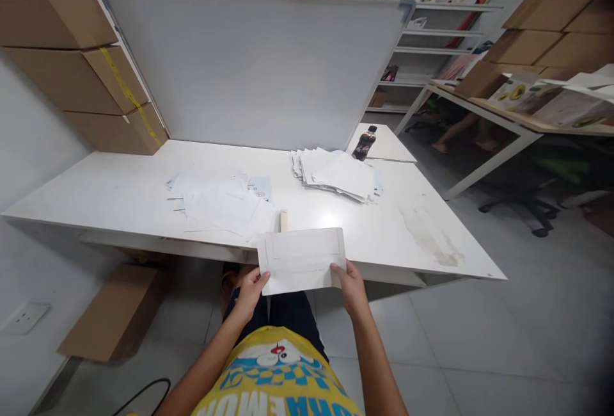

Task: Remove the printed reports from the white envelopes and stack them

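A white sheet of paper (302, 262) with faint rectangular lines is held up over the table's front edge. My left hand (252, 288) pinches its lower left corner, thumb on top. At the right side, my right hand (351, 283) grips the edge the same way. Just behind the sheet lies a small pale, narrow object (283, 220), partly covered by it; its kind is not clear. A loose spread of papers (220, 205) lies to the left, with bluish pieces among them. Farther back on the right is a thicker, uneven stack of papers (336, 174).
A whiteboard (263, 70) stands along the back of the white table (393, 237). Near its right corner is a dark drink bottle (364, 144). Cardboard boxes (105, 83) are piled at left, and another box (115, 313) sits on the floor. A person's legs (463, 131) show beyond.
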Demonstrator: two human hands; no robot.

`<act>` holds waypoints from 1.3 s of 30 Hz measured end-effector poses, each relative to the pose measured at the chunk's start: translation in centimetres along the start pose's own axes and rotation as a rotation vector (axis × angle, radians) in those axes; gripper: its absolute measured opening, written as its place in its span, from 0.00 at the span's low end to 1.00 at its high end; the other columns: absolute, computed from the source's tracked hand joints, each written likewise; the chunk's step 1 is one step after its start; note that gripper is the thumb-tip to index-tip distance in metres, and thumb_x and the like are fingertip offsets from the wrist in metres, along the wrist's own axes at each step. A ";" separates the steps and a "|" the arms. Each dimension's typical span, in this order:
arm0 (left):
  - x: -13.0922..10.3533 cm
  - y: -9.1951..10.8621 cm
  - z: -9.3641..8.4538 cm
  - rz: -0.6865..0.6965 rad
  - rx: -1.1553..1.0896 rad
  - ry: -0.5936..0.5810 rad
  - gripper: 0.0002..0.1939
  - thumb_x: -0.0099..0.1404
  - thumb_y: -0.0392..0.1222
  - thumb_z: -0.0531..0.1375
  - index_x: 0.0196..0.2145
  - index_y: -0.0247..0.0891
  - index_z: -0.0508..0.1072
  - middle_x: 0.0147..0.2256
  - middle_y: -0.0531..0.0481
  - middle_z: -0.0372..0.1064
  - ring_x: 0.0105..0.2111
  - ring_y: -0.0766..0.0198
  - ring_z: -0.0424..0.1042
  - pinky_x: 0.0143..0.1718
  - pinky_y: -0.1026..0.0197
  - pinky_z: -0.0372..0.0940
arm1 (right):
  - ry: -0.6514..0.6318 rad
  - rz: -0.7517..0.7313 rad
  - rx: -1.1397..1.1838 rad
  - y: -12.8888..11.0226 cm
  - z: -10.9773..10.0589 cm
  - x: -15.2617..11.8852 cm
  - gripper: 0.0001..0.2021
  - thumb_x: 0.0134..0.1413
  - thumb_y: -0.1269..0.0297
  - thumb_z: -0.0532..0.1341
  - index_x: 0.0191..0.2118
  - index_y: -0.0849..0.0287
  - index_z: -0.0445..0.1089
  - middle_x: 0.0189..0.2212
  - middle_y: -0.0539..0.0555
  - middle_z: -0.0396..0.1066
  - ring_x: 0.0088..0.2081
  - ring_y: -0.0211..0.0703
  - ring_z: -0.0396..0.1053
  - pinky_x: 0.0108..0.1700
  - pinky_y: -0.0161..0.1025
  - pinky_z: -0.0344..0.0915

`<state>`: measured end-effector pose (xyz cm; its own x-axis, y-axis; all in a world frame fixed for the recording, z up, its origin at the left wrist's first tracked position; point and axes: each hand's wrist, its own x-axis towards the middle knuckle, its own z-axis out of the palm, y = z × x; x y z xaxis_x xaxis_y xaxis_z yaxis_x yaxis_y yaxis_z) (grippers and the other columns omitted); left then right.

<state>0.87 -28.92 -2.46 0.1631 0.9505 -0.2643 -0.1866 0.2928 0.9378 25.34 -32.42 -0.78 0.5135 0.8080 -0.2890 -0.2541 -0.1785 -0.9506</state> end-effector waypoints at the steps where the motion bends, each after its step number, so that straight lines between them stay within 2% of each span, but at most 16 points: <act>1: 0.1 0.1 0.2 0.010 0.020 0.020 0.22 0.50 0.54 0.67 0.37 0.34 0.77 0.33 0.45 0.76 0.36 0.57 0.73 0.40 0.58 0.65 | 0.008 -0.001 0.010 -0.1 0.0 0.0 0.22 0.35 0.54 0.67 0.39 0.61 0.75 0.37 0.57 0.78 0.40 0.54 0.72 0.44 0.46 0.67; 8: 0.8 0.5 -0.3 0.084 0.092 0.101 0.22 0.50 0.55 0.66 0.35 0.33 0.78 0.33 0.46 0.76 0.32 0.58 0.72 0.35 0.60 0.65 | -0.021 0.007 0.066 -1.0 0.2 -0.3 0.24 0.34 0.52 0.69 0.40 0.59 0.76 0.39 0.56 0.78 0.43 0.56 0.72 0.45 0.46 0.67; 14: 0.4 0.1 -0.3 0.145 -0.010 0.213 0.23 0.53 0.55 0.65 0.39 0.32 0.77 0.32 0.46 0.76 0.33 0.58 0.72 0.35 0.60 0.66 | -0.114 0.088 0.138 -1.0 0.8 -0.3 0.21 0.34 0.53 0.70 0.37 0.58 0.75 0.35 0.56 0.78 0.41 0.57 0.73 0.45 0.48 0.68; 18: 0.4 0.8 -0.4 0.183 0.004 0.240 0.24 0.55 0.57 0.63 0.40 0.32 0.76 0.35 0.45 0.76 0.37 0.55 0.73 0.39 0.58 0.67 | -0.134 0.082 0.107 -1.1 1.2 -0.4 0.23 0.35 0.52 0.70 0.39 0.59 0.74 0.39 0.57 0.77 0.43 0.58 0.73 0.46 0.49 0.68; 23: 0.7 1.8 -0.7 0.213 0.088 0.184 0.27 0.57 0.59 0.61 0.45 0.35 0.74 0.42 0.42 0.75 0.44 0.52 0.73 0.47 0.53 0.66 | -0.187 -0.004 0.107 -0.8 3.4 -1.3 0.24 0.38 0.55 0.69 0.44 0.56 0.71 0.44 0.57 0.76 0.47 0.56 0.71 0.48 0.47 0.67; 28: 1.5 1.8 -1.1 0.244 0.153 0.226 0.26 0.54 0.55 0.65 0.45 0.35 0.73 0.45 0.41 0.74 0.47 0.50 0.72 0.50 0.51 0.65 | -0.281 -0.010 0.169 -1.0 5.6 -2.3 0.24 0.39 0.54 0.69 0.44 0.57 0.71 0.42 0.58 0.76 0.44 0.56 0.73 0.46 0.48 0.68; 31: 2.3 2.7 -1.2 0.292 0.169 0.234 0.25 0.54 0.54 0.65 0.44 0.35 0.73 0.43 0.41 0.75 0.45 0.51 0.73 0.48 0.51 0.66 | -0.275 -0.104 0.112 -2.0 5.0 -1.9 0.22 0.40 0.51 0.68 0.41 0.57 0.72 0.41 0.58 0.76 0.44 0.56 0.72 0.47 0.49 0.67; 35: 3.6 4.7 -0.7 0.405 0.199 0.158 0.19 0.54 0.52 0.64 0.38 0.37 0.73 0.38 0.44 0.75 0.42 0.54 0.74 0.47 0.52 0.66 | -0.285 -0.357 -0.005 -4.1 3.4 -0.6 0.15 0.47 0.52 0.64 0.39 0.56 0.72 0.38 0.56 0.75 0.43 0.52 0.70 0.47 0.46 0.65; 37: 4.4 5.5 -0.3 0.467 0.241 0.126 0.15 0.55 0.51 0.63 0.35 0.38 0.72 0.37 0.44 0.75 0.42 0.55 0.73 0.47 0.51 0.65 | -0.303 -0.493 -0.048 -4.7 3.2 0.2 0.12 0.51 0.53 0.63 0.37 0.55 0.71 0.38 0.55 0.74 0.44 0.50 0.69 0.48 0.45 0.64; 39: 5.0 5.9 0.0 0.517 0.334 0.108 0.14 0.55 0.50 0.62 0.35 0.38 0.72 0.38 0.44 0.74 0.44 0.54 0.72 0.49 0.50 0.64 | -0.290 -0.561 -0.097 -4.8 3.4 0.9 0.12 0.51 0.52 0.62 0.35 0.55 0.72 0.37 0.55 0.73 0.44 0.50 0.68 0.49 0.45 0.63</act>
<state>0.56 -22.39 1.75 0.0307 0.9708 0.2379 0.1004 -0.2398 0.9656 24.22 -28.89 3.93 0.3007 0.9102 0.2849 0.0711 0.2765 -0.9584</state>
